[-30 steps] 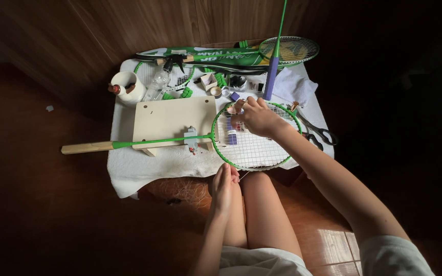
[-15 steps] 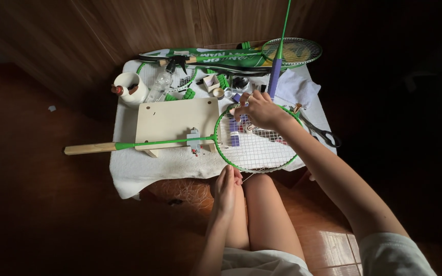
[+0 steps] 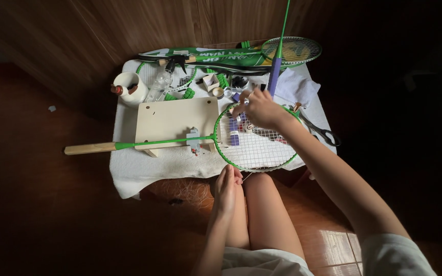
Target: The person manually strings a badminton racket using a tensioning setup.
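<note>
Lying across the bench [image 3: 129, 174], the light, stiff green racket [image 3: 254, 140] is pinched at its fragile strings, twelve o'clock, by the right hand [image 3: 261, 109]; the left hand [image 3: 226, 189] rests empty, relaxed.

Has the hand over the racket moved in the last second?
Yes. The right hand has slid toward the racket head's far rim, nearer the purple handle.

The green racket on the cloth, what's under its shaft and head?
Under the green racket: a pale wooden board beneath the shaft, white cloth through the strings. The right hand covers the upper strings.
</note>
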